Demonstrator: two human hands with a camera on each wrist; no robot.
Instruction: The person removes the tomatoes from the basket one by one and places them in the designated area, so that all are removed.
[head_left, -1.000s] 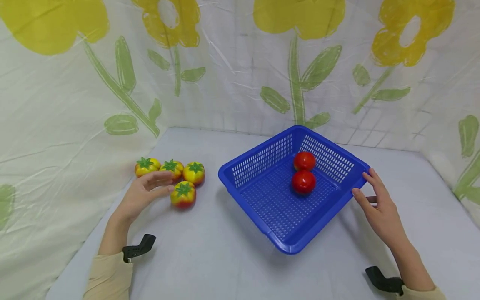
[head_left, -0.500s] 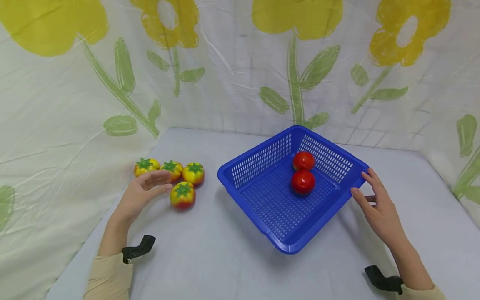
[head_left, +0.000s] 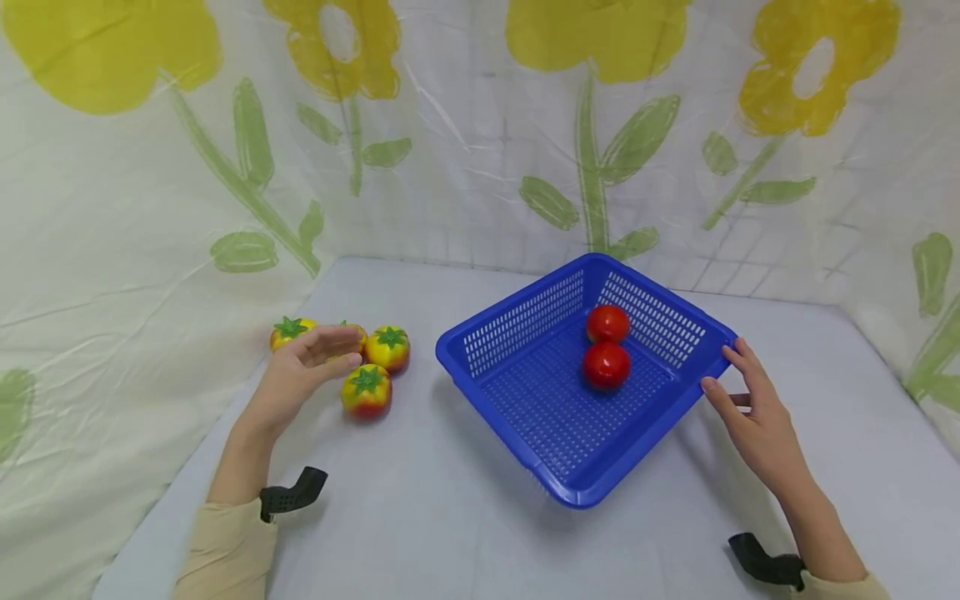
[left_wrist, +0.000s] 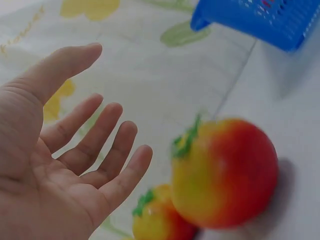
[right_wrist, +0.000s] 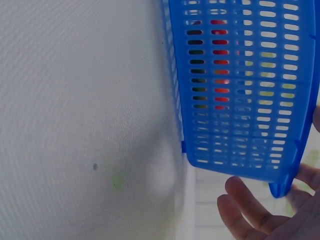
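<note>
My left hand (head_left: 303, 375) hovers over a small group of yellow-and-red fruits with green leafy tops, resembling persimmons. Its fingers are relaxed with nothing between them, and it partly hides two of the fruits. The nearest persimmon-like fruit (head_left: 367, 392) sits just right of the thumb; another (head_left: 387, 348) lies behind it. In the left wrist view, a large fruit (left_wrist: 225, 172) is beside the fingers, apart from them. My right hand (head_left: 757, 421) holds the right corner of a blue perforated basket (head_left: 540, 408), thumb and fingers at its rim. Inside are two red tomato-like fruits (head_left: 607, 365), touching each other.
A pale cloth-covered table (head_left: 420, 500) bears everything. A white curtain (head_left: 465, 167) printed with yellow flowers hangs behind and along the sides. Bare tabletop lies between the fruit group and the basket.
My left hand has shifted slightly right and away from me, over the fruits, covering more of the one behind. The right hand, basket and fruits stay in place.
</note>
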